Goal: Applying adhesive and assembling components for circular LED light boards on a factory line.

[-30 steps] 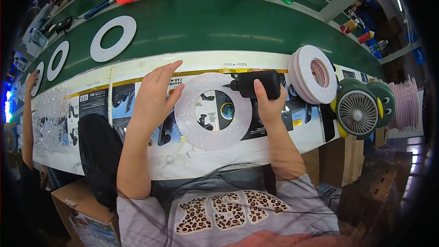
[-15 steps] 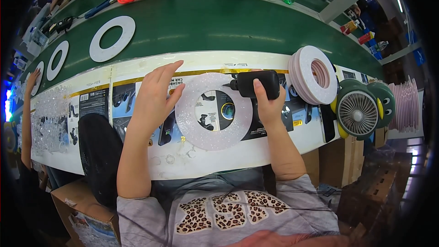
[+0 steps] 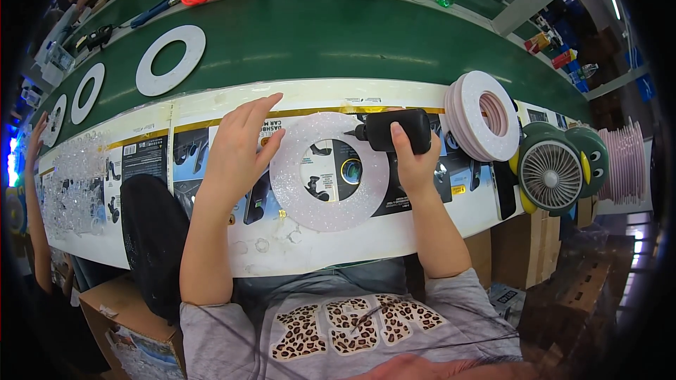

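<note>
In front of me a flat, glittery white ring (image 3: 299,200) lies on a work surface covered with printed packaging sheets. My right hand (image 3: 417,158) grips a black squeeze bottle (image 3: 398,131), tipped sideways. Its thin dark nozzle points left, over the upper right part of the ring. My left hand (image 3: 243,139) is raised at the ring's left edge, thumb apart from the stretched fingers, with nothing in it. Whether its thumb touches the ring I cannot tell.
A stack of white rings (image 3: 472,123) stands right of my bottle, beside a green penguin-shaped fan (image 3: 553,172). More pale rings (image 3: 623,165) are stacked beyond. On the green conveyor lie further rings (image 3: 149,74). Small clear parts (image 3: 77,183) cover the left, where a co-worker's arm (image 3: 35,218) reaches in.
The rings on the green conveyor have shifted slightly left. At the far left, the co-worker's hand has moved a little left. My hands and the bottle look nearly still.
</note>
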